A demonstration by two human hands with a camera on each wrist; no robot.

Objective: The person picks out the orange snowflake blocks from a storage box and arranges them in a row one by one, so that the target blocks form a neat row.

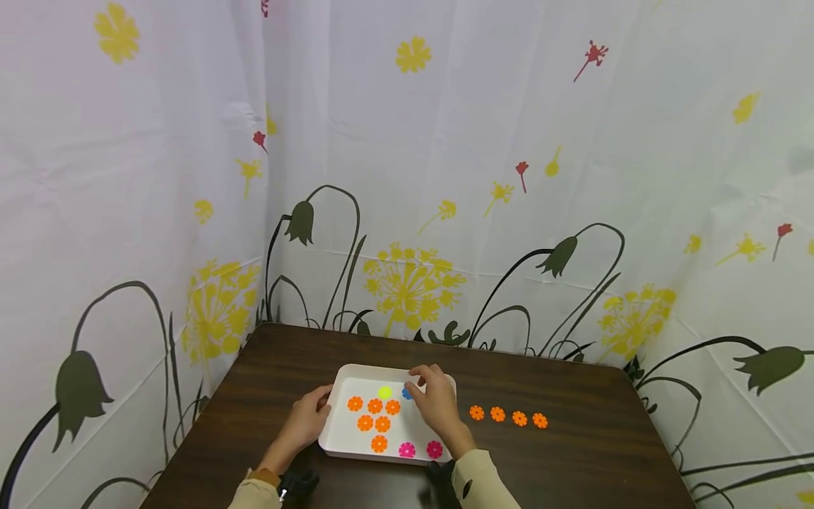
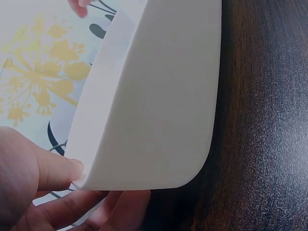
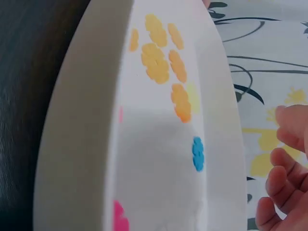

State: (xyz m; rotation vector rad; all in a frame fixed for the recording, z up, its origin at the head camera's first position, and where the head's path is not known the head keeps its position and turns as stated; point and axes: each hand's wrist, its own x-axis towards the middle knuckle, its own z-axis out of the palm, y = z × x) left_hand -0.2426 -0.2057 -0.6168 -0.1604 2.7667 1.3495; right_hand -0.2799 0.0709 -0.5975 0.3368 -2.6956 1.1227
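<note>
A white rectangular tray sits on the dark wooden table. My left hand holds its left side; in the left wrist view the thumb lies on the rim with fingers below. Inside lie several orange notched discs, a yellow disc, a blue disc and two pink discs. Over the tray's far right part hovers my right hand, nearest the blue disc. Its fingers are loosely bent with nothing visible between them in the right wrist view, where the blue disc lies apart from them.
Several orange discs form a row on the table to the right of the tray. A white curtain with printed flowers hangs behind the table and along its sides.
</note>
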